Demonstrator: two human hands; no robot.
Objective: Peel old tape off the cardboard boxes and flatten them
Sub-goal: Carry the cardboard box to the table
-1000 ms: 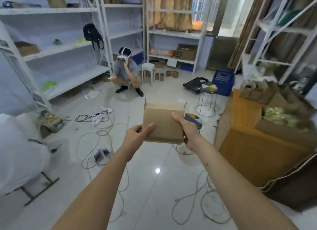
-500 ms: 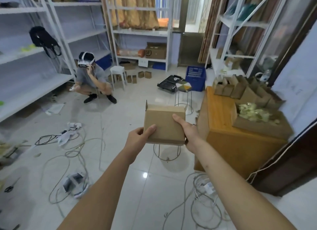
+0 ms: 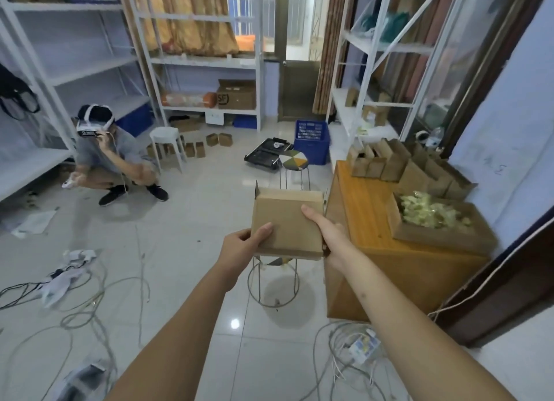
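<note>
1. Two hands hold one small cardboard box (image 3: 286,221) out in front at arm's length, above a wire-legged stool (image 3: 274,281). The left hand (image 3: 242,245) is closed on the near-left corner with the thumb on top; the right hand (image 3: 328,234) clamps the right edge, thumb laid across the top face.
2. This box looks mostly collapsed, with one small flap standing at its far-left corner. No tape is clearly visible on the face shown, so whether peeling is finished here cannot be told.
3. Cables (image 3: 90,304) loop across the near floor on both sides, a tripping risk when stepping.
4. Just right of the box stands a wooden surface (image 3: 368,221); its near-left edge sits close to the right hand. It carries a large box of pale scraps (image 3: 431,215) and, farther back, a row of small boxes (image 3: 398,164), likely work remaining.
5. Open tiled floor lies left and ahead.
6. Farther off, more small boxes on the floor (image 3: 207,144) stand near a white stool (image 3: 166,143), where another person (image 3: 111,158) crouches.
</note>
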